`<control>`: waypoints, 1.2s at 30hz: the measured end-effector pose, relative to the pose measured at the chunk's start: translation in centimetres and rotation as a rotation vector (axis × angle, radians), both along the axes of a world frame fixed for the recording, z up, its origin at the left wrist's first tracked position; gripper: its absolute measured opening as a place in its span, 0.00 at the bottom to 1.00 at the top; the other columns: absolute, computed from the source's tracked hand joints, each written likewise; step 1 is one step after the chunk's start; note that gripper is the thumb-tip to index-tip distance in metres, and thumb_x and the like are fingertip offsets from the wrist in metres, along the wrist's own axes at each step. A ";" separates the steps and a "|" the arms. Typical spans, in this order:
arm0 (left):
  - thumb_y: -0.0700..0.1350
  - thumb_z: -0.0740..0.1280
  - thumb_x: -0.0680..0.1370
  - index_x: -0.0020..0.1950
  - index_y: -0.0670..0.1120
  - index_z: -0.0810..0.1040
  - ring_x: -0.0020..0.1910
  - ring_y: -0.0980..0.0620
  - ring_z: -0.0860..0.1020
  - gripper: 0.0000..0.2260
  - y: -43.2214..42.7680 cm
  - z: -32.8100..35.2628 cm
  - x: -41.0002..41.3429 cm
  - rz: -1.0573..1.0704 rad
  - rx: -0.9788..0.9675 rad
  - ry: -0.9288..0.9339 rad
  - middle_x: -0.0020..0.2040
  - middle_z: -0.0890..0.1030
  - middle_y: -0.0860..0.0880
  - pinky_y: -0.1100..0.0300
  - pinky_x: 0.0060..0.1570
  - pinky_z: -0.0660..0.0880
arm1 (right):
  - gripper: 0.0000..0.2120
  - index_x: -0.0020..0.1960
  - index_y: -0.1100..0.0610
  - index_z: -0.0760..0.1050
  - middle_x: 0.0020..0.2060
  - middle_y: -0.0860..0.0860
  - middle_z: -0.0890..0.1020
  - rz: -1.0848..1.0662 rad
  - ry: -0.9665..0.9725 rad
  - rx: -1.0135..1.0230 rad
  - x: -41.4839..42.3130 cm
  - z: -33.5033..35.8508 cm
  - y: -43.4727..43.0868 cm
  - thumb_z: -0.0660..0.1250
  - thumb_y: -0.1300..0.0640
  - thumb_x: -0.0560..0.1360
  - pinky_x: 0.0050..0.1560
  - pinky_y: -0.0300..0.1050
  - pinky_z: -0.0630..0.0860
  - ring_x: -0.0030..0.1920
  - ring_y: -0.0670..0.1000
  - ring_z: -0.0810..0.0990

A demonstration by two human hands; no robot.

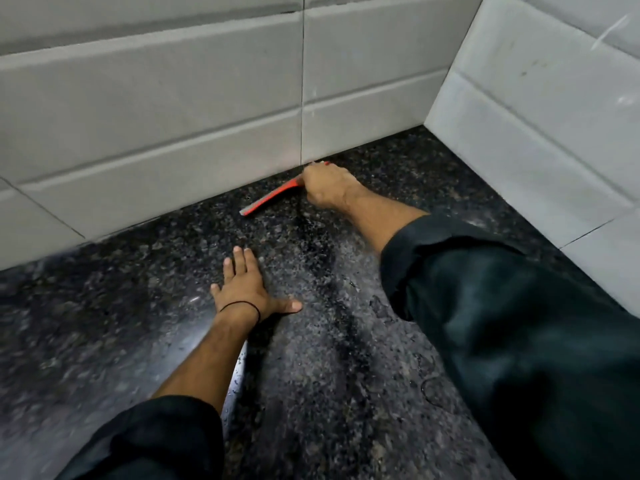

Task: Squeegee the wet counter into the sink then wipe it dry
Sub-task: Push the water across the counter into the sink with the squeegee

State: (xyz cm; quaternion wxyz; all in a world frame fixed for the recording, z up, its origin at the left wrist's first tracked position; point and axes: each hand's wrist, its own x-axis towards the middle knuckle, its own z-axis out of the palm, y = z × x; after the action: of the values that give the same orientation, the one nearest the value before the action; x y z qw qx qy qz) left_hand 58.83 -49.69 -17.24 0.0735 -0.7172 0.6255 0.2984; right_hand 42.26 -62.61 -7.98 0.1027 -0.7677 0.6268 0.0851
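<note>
- Where the desk (pixel 104 323) meets the back wall (pixel 156 116) on the left, the dark speckled top looks shiny.
- The left hand (pixel 247 289) lies flat on the desk with its fingers straight and spread, holding nothing. A thin black band (pixel 242 302) is round its wrist.
- The red squeegee (pixel 270 199) is further back, its blade on the desk close to the back wall.
- The right hand (pixel 325 185) is curled tight round the squeegee's handle.
- A dark sleeve (pixel 502 323) covers the right arm, and a side wall (pixel 536 116) stands on the right.
</note>
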 end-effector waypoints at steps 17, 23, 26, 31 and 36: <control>0.64 0.70 0.72 0.80 0.44 0.43 0.79 0.43 0.48 0.50 4.3 1.4 -0.2 -0.012 -0.186 0.039 0.81 0.44 0.46 0.39 0.74 0.55 | 0.25 0.74 0.34 0.63 0.57 0.49 0.73 0.102 0.292 0.210 -18.5 3.2 24.1 0.54 0.48 0.79 0.52 0.53 0.75 0.60 0.53 0.76; 0.66 0.69 0.72 0.81 0.46 0.43 0.80 0.45 0.44 0.50 12.1 0.8 -4.0 -0.201 -0.129 0.119 0.81 0.42 0.47 0.41 0.76 0.50 | 0.22 0.72 0.35 0.68 0.61 0.48 0.75 0.147 0.361 0.190 -20.1 6.0 25.6 0.60 0.50 0.80 0.56 0.52 0.76 0.63 0.52 0.76; 0.68 0.71 0.68 0.80 0.47 0.38 0.79 0.42 0.37 0.57 14.5 1.0 -5.3 -0.269 0.001 0.102 0.79 0.34 0.45 0.37 0.74 0.44 | 0.28 0.70 0.34 0.68 0.52 0.49 0.76 -0.009 0.259 0.068 -19.6 6.1 25.2 0.63 0.58 0.76 0.52 0.53 0.77 0.57 0.54 0.78; 0.65 0.75 0.66 0.79 0.46 0.35 0.78 0.36 0.38 0.60 14.4 2.0 -6.5 -0.283 0.054 -0.010 0.78 0.33 0.40 0.31 0.72 0.47 | 0.28 0.72 0.43 0.72 0.53 0.56 0.75 -0.222 0.030 -0.038 -16.8 4.4 23.1 0.63 0.62 0.75 0.55 0.50 0.73 0.58 0.60 0.77; 0.62 0.78 0.63 0.80 0.45 0.36 0.78 0.34 0.40 0.63 14.4 2.1 -7.7 -0.269 0.086 -0.031 0.79 0.35 0.39 0.31 0.71 0.52 | 0.26 0.73 0.51 0.71 0.62 0.61 0.72 -0.330 -0.032 -0.036 -15.3 2.3 18.9 0.63 0.62 0.76 0.64 0.50 0.71 0.62 0.63 0.75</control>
State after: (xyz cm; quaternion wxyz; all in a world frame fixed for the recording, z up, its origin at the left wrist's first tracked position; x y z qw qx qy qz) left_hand 51.11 -35.25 -15.17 0.1530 -0.6274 0.7016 0.3013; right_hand 26.95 -43.66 -5.66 0.1118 -0.6573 0.7441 0.0435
